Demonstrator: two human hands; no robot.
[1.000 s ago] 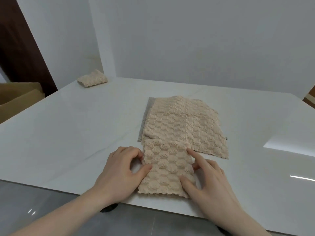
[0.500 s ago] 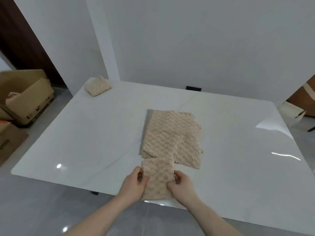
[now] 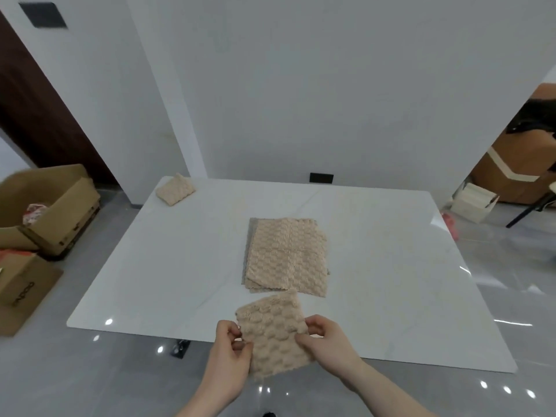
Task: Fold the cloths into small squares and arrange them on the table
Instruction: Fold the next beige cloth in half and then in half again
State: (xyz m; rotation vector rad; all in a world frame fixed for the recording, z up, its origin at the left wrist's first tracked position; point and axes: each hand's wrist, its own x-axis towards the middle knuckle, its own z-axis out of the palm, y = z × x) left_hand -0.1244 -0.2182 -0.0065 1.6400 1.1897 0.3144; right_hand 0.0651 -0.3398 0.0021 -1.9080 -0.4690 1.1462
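Note:
I hold a folded beige textured cloth (image 3: 275, 332) above the near edge of the white table (image 3: 180, 266). My left hand (image 3: 230, 365) pinches its left side and my right hand (image 3: 326, 341) grips its right side. A stack of flat beige cloths (image 3: 287, 255) with a grey one underneath lies in the middle of the table, just beyond the held cloth. Another folded beige cloth (image 3: 175, 193) rests at the far left corner.
Open cardboard boxes (image 3: 45, 206) stand on the floor left of the table. A small white box (image 3: 474, 203) and brown furniture (image 3: 517, 164) are at the right. A white wall runs behind the table's far edge.
The folded cloth has come up off the table's near edge and is now held in the air, tilted, by both hands. My head has pulled back, so more of the room shows.

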